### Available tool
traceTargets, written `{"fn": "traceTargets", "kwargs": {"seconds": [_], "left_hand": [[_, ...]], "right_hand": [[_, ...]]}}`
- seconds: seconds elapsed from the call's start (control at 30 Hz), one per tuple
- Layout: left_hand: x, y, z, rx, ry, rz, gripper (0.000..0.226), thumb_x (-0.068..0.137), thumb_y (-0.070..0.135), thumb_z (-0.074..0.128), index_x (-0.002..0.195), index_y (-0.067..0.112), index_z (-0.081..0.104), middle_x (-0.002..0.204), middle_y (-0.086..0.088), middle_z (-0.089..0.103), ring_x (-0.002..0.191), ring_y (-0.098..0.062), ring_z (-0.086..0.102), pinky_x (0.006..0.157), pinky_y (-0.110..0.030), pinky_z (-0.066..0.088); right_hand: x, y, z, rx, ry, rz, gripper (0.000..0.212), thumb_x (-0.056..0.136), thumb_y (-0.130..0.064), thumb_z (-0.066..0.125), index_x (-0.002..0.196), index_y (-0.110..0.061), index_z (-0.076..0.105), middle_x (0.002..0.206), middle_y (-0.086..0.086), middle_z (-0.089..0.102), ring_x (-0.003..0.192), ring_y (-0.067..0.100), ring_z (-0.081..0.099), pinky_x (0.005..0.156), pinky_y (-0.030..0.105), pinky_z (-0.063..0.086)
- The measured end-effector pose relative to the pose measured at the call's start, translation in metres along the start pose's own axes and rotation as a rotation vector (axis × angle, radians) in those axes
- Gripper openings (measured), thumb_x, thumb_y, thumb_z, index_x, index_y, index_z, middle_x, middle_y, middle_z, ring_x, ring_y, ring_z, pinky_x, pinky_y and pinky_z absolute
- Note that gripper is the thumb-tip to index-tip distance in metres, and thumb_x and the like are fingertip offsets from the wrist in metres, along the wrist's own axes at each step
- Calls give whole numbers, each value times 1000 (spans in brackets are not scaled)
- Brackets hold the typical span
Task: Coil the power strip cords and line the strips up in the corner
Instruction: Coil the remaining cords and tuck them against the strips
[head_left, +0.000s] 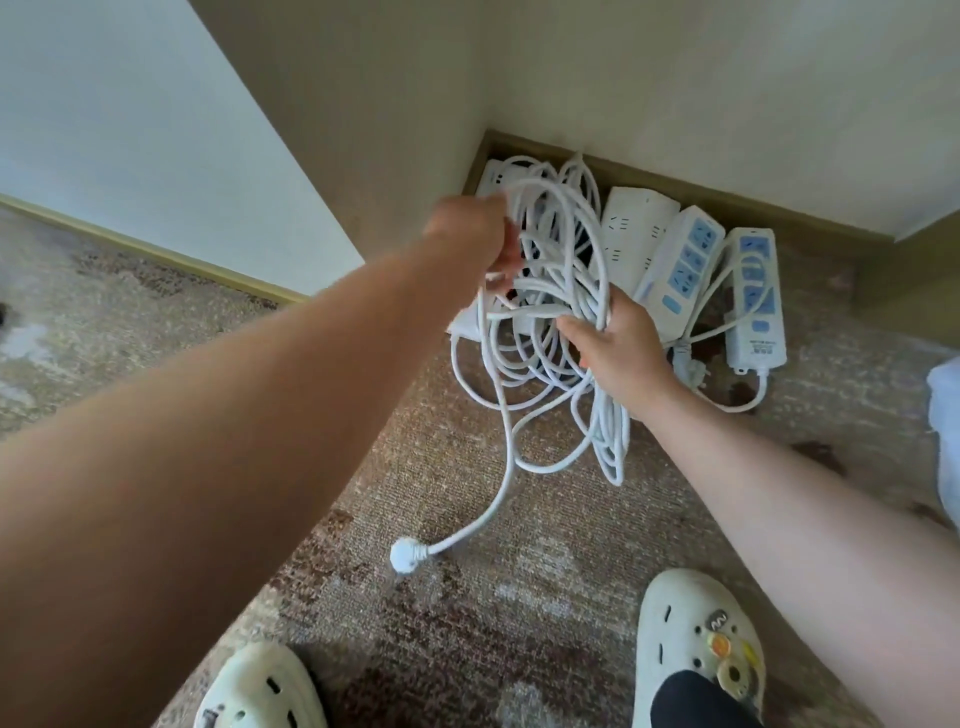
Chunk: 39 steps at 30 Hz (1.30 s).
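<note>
A bundle of white cord (556, 249) hangs in loose loops in front of the room corner. My left hand (475, 234) grips the loops at the top left. My right hand (618, 343) holds them from below at the right. One strand trails down to a white plug (408, 555) lying on the carpet. Behind the loops, power strips lie side by side against the baseboard: a white one (636, 228), then two with blue sockets (683, 265) (756, 296). Another white strip (493, 174) is partly hidden in the corner behind the cord.
Beige walls meet at the corner with a brown baseboard (727, 202). Patterned brown carpet (467, 623) covers the floor. My feet in white clogs (698, 644) (260, 691) stand at the bottom edge. A second plug (691, 366) lies by the blue-socket strips.
</note>
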<state>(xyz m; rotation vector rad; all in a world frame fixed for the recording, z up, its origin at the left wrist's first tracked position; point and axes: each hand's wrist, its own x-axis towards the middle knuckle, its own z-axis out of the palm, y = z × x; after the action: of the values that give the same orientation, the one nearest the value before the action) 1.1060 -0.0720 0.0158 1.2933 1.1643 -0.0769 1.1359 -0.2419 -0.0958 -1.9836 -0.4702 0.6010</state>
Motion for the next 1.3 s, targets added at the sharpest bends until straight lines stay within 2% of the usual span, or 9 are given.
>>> {"fn": "traceTargets", "kwargs": {"seconds": [0.17,0.3,0.4,0.6,0.83,0.93,1.1,1.2,1.3], "left_hand": [[3,-4,24,-339,3,-60,36,99,29,52,68,11,56,50,2,48,50,-11,48,60,-25,50],[3,-32,26,-580,-33,-80,36,99,27,50,70,11,62,48,4,49,49,-10,49,60,-24,45],[-1,-48,28,-723,-40,-47,31,100,23,48,76,11,64,49,4,52,52,-10,54,64,-23,49],[3,-60,13,-743,215,-67,26,96,19,55,74,13,68,53,6,56,51,-7,56,62,-20,47],[2,-57,8,-530,386,-140,15,86,28,63,75,23,71,87,1,67,81,-19,60,68,-33,48],[-2,-61,8,-482,323,-189,18,89,34,63,75,24,67,89,0,62,88,-21,60,81,-38,52],[-4,-55,20,-554,183,-250,19,92,32,62,81,19,70,94,-6,60,86,-23,62,86,-40,56],[2,-50,22,-661,148,-261,17,91,25,64,81,12,69,96,-8,60,81,-23,61,89,-40,55],[8,-45,25,-711,96,-255,16,95,20,59,86,7,64,90,-10,59,71,-19,58,80,-32,54]], "right_hand": [[1,-5,-2,167,22,23,16,91,-26,69,83,-24,56,61,-3,55,49,5,51,47,16,43],[2,-2,0,96,-31,22,19,90,-29,69,83,-39,55,60,-27,60,52,-9,54,56,14,41],[3,1,4,56,-33,65,16,89,-32,70,84,-39,57,62,-30,62,53,-11,55,59,21,40],[3,0,6,89,-14,58,7,90,-31,68,90,-35,63,69,-24,68,58,-7,62,62,23,42],[2,0,7,80,3,58,6,90,-32,67,89,-34,62,65,-24,66,52,-6,60,57,22,41],[3,0,8,81,18,63,5,91,-33,68,90,-32,62,65,-16,67,52,-6,58,58,24,42],[1,1,6,87,-56,21,4,89,-32,66,92,-29,65,76,-6,71,58,2,61,60,28,46],[1,2,0,119,-119,61,29,79,-38,77,104,-35,63,82,-24,70,73,-6,66,65,18,48],[0,6,0,155,-191,108,47,73,-32,84,114,-30,60,82,-11,73,71,1,69,58,19,53]]}}
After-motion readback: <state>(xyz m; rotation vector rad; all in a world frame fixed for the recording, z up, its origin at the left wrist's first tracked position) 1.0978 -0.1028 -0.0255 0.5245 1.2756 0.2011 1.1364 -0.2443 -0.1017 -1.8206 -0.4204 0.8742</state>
